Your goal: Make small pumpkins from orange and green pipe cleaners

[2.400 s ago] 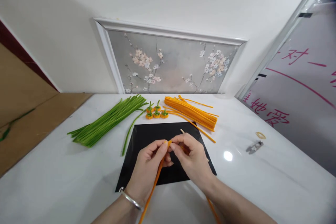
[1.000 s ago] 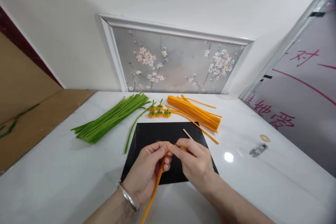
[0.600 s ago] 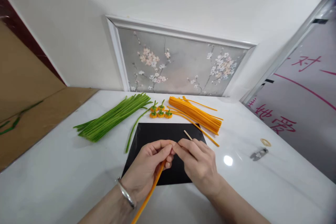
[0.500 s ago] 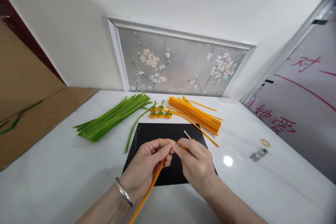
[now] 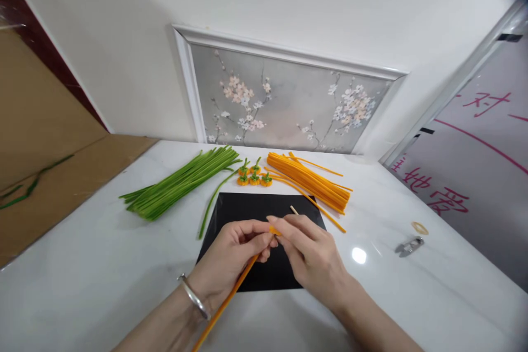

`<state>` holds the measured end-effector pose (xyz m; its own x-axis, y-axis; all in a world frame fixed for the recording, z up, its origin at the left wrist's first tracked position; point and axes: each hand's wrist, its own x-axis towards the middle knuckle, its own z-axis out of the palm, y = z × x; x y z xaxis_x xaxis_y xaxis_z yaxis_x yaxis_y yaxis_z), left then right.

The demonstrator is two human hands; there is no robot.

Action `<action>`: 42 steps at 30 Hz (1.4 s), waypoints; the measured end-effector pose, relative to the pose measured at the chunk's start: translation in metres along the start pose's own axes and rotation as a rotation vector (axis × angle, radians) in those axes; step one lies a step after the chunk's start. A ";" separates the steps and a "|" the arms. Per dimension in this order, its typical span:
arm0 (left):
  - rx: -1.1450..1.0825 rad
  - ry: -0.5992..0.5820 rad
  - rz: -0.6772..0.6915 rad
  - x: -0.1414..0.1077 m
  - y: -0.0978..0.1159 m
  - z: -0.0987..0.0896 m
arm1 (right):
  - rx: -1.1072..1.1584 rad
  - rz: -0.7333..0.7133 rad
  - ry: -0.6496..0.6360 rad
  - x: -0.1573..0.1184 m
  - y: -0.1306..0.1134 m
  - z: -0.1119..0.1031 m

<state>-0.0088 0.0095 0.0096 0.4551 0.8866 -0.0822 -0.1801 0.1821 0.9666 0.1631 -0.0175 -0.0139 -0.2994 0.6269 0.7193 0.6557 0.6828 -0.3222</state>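
An orange pipe cleaner (image 5: 231,296) runs from my fingertips down past my left wrist and out of the bottom of the view. My left hand (image 5: 241,247) pinches it, and a small bent orange part shows between the fingertips of both hands. My right hand (image 5: 307,250) is closed on that bent end, its thumb and forefinger meeting the left fingertips. A thin pale stick (image 5: 293,209) pokes out just beyond the right fingers; whether the hand holds it is hidden. Both hands are above a black mat (image 5: 243,206).
Behind the mat stand several small orange pumpkin shapes with green tops (image 5: 254,178). Green pipe cleaners (image 5: 181,184) lie to the left, orange pipe cleaners (image 5: 309,181) to the right. Thread snips (image 5: 411,246) and a pale yellow ring (image 5: 419,227) rest at the right.
The right fingers have shifted at the pinch, and more of the bent orange part now shows between the fingertips. The view has moved slightly.
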 end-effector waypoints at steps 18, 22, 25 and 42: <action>-0.036 0.094 -0.335 0.002 -0.003 -0.003 | -0.351 -0.240 -0.248 0.001 -0.004 -0.006; 0.080 0.097 -0.208 0.003 -0.005 -0.001 | -0.353 -0.252 -0.271 -0.001 -0.002 -0.005; 0.082 0.120 -0.190 0.002 -0.005 0.003 | -0.402 -0.285 -0.203 -0.003 -0.002 -0.003; 0.473 0.094 -0.082 0.002 -0.004 0.002 | -0.315 -0.037 -0.452 0.005 -0.002 -0.011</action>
<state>-0.0056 0.0093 0.0057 0.3668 0.9158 -0.1636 0.2789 0.0595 0.9585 0.1676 -0.0193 -0.0029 -0.5483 0.7506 0.3688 0.7941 0.6056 -0.0520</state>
